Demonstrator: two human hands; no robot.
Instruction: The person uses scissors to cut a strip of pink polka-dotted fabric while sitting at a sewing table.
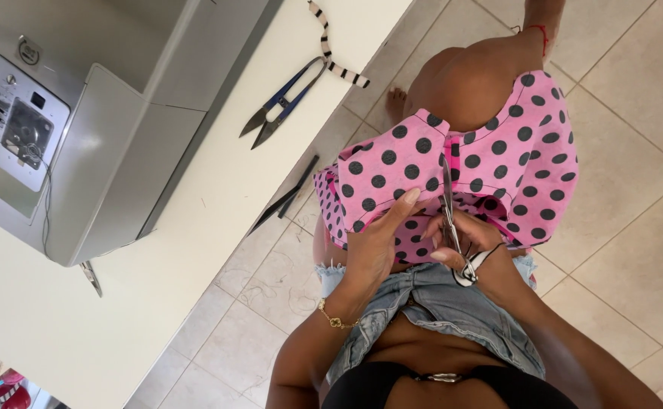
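The pink dotted fabric (460, 163) is draped over the knee, and everything hangs on the scissors (450, 216): their long axis runs straight away from the body, blades pointing up the fabric's middle fold. The right hand (471, 242) is closed through the handles at the near end, so the fabric lies just beyond and above it. The left hand (381, 242) lies flat, fingers together, pressing the fabric's near edge just left of the blades. Thread snips (282, 102) sit well left of the fabric, on the white table (195, 227).
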